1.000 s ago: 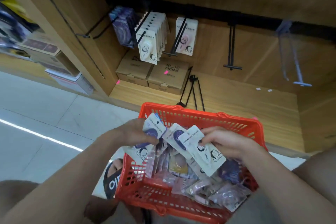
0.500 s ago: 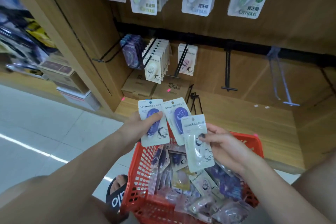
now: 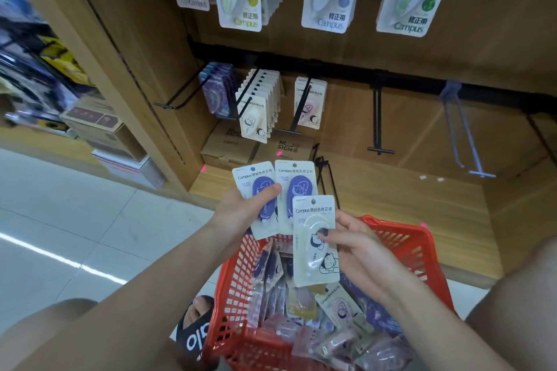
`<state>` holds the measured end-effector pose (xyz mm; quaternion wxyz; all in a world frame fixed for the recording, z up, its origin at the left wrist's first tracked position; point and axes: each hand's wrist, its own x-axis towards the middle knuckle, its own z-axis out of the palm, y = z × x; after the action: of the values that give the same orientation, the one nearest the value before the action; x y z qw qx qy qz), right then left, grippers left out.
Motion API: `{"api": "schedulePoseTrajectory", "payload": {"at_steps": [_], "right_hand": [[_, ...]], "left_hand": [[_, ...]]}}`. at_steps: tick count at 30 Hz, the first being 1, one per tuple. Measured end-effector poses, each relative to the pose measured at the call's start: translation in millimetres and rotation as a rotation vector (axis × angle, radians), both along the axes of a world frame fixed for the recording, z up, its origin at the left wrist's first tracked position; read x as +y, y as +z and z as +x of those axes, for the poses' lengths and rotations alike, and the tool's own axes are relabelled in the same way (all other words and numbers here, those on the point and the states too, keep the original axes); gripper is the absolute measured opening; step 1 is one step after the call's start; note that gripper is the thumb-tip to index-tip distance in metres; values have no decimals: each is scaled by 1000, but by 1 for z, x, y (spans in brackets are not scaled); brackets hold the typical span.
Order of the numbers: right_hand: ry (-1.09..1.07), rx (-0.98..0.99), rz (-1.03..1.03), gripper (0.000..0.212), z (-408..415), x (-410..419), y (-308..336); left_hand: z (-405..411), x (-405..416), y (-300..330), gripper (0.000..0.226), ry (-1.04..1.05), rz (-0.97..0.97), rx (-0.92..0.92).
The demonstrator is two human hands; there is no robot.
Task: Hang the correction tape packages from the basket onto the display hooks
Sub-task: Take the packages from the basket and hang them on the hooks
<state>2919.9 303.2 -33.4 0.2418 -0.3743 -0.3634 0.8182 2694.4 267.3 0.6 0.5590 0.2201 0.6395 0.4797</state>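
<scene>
Above red basket (image 3: 404, 238), left hand (image 3: 241, 214) pinching two purple packages (image 3: 262, 193), right hand (image 3: 358, 247) gripping white package (image 3: 315, 241)

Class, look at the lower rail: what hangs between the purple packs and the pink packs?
In the head view, a full row of cream packs hangs between the purple packs and pink packs.

2 purple packages (image 3: 262, 197), 1 white package (image 3: 316, 241), 1 basket (image 3: 404, 238)

Lighting is even, soft and moderately bright. The pale tiled floor (image 3: 75, 220) carries a bright reflected strip. Wide-angle distortion bends the frame edges; the left-edge shelf goods (image 3: 33, 81) are blurred.
</scene>
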Motion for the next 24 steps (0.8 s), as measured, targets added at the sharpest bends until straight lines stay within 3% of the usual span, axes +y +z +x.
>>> {"api": "schedulePoseTrajectory", "payload": {"at_steps": [9,15,24], "right_hand": [[13,-20,39,45,14,-2,7],[-16,-39,48,42,25,15,16],[-37,-66,57,41,33,27,21]], "left_hand": [[17,11,-1,28,-66,45,14],[21,22,-7,17,-82,54,125],[31,37,-9,34,-214,116,280]]}}
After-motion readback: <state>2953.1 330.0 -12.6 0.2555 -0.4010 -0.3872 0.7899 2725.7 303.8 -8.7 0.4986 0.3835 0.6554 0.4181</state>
